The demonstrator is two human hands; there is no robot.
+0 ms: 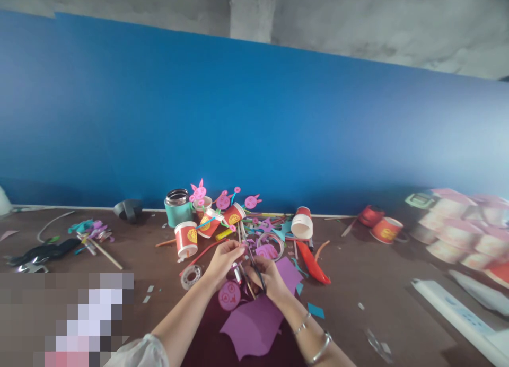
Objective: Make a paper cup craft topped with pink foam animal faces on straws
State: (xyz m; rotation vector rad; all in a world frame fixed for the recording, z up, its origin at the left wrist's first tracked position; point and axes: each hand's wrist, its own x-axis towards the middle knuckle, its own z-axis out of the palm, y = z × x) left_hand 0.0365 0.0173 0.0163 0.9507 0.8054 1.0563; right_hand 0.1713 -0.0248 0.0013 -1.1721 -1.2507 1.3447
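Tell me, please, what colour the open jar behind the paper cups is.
The jar is turquoise green, as the head view shows best.

Soft, fairly even daylight falls over the table (338,303), while the blue panel (254,128) carries a pale, hazy glare toward its right end and darkens along its lower edge. Shadows under the things are faint and diffuse, and the metal bracelets (320,348) catch small highlights. The wide view bows and stretches toward the edges, the stacked cups (457,229) at the right smear with blur, fine detail near the hands is slightly soft, and coarse pixel blocks hide the lower left corner.
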